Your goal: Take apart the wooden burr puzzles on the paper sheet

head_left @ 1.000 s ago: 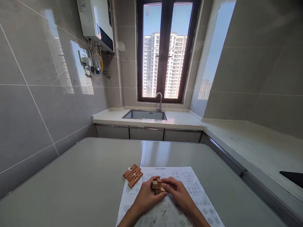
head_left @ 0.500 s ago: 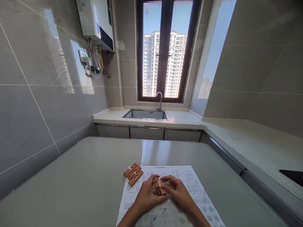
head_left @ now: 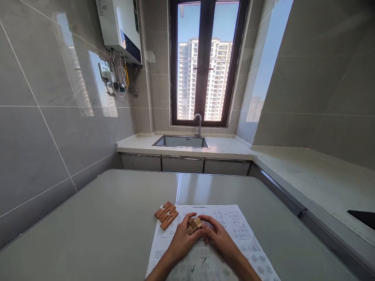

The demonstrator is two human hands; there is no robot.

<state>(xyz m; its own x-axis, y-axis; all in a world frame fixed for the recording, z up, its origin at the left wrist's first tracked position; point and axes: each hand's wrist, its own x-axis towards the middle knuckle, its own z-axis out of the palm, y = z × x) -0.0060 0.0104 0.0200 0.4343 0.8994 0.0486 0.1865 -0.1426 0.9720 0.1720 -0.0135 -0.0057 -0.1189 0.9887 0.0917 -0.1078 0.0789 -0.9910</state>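
Observation:
My left hand (head_left: 181, 239) and my right hand (head_left: 217, 236) meet over a printed instruction sheet (head_left: 243, 238) on a grey table (head_left: 102, 226). Both hold a small wooden puzzle assembly (head_left: 194, 224) between their fingertips, the fingers curled round it. The lower part of the assembly is hidden by my fingers. Several loose notched wooden puzzle pieces (head_left: 166, 213) lie side by side at the sheet's upper left corner, just left of my left hand.
Beyond the table runs a counter with a steel sink (head_left: 180, 141) and tap (head_left: 198, 124) under a window. A water heater (head_left: 120, 27) hangs on the left wall. A second counter (head_left: 316, 179) runs along the right, with a dark hob corner (head_left: 363, 218).
Both hands have shifted slightly farther up the sheet, and the wooden assembly has been turned a little between the fingers. The loose pieces lie as before.

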